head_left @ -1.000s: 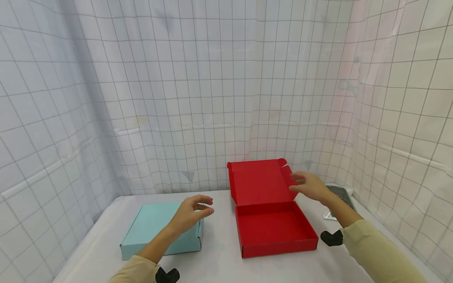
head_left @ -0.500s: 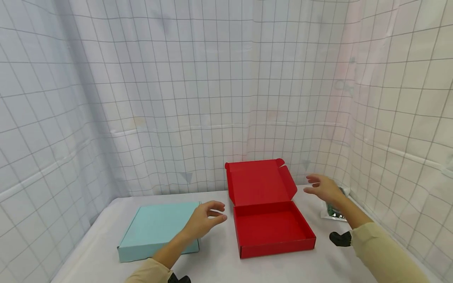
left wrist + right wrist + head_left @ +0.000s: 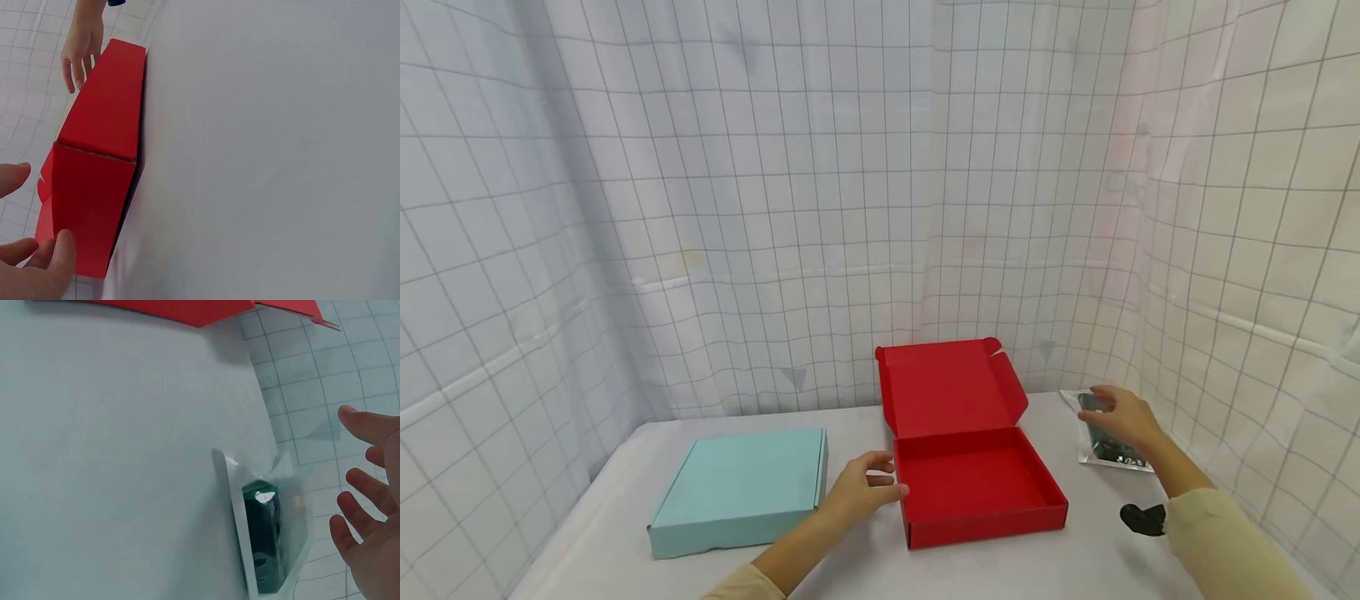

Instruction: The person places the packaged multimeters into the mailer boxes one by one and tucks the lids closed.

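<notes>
A red cardboard box stands with its lid raised toward the back and its inside bare. My left hand is beside its left wall, thumb and fingers apart and fingertips right at the edge. In the left wrist view those fingers overlap the box's side. To the right of the box lies a clear plastic bag with a flat dark green item inside. My right hand hovers over this bag with loosely bent fingers, holding nothing, and hides part of it.
A closed light blue box lies left of the red one. The white-covered table is enclosed by white gridded curtains at the back and both sides. A black piece hangs at my right sleeve.
My left hand has moved right, from over the light blue box to the red box's left wall. My right hand has gone right, from the red lid to above the plastic bag.
</notes>
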Demonstrator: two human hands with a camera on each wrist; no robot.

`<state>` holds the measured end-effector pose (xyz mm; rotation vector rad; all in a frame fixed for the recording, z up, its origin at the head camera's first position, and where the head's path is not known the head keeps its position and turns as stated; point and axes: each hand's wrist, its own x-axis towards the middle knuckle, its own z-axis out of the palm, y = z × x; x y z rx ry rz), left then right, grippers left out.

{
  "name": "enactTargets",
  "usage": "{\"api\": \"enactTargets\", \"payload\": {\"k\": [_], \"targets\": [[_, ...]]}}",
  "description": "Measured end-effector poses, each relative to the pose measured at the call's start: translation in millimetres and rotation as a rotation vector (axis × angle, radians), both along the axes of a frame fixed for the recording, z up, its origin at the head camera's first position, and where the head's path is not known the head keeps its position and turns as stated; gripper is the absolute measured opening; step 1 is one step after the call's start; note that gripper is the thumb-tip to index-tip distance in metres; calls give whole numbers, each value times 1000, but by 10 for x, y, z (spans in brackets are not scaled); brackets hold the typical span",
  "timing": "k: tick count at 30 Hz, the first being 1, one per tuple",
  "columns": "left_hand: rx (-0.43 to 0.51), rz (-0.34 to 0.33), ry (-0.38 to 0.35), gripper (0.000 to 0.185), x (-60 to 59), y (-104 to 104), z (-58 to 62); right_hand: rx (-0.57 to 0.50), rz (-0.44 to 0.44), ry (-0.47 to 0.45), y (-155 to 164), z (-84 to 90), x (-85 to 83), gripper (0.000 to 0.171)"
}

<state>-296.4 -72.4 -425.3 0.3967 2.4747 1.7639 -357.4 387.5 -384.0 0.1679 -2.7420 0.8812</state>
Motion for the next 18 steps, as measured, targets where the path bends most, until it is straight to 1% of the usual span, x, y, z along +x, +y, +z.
{"api": "enactTargets", "payload": {"k": [2, 4, 7, 11, 13, 15, 16, 18], "targets": [[15, -5, -31, 69, 8, 37, -57, 14, -15, 3, 70, -88, 25, 72], [40, -26, -58, 69, 14, 67, -109, 42, -47, 2, 137, -191, 35, 76], [81, -48, -99, 70, 35, 100, -167, 86, -98, -31, 213, -365, 24, 85], [101, -27, -134, 69, 69, 120, -199, 114, -171, -62, 228, -565, -10, 96], [106, -16, -141, 69, 79, 119, -198, 118, -228, -73, 212, -619, -22, 102], [115, -13, -139, 69, 88, 110, -187, 113, -282, -90, 190, -631, -31, 107], [121, -13, -143, 69, 96, 114, -190, 120, -298, -105, 195, -639, -30, 109], [131, -8, -152, 69, 113, 114, -194, 123, -299, -141, 213, -649, -41, 113]]}}
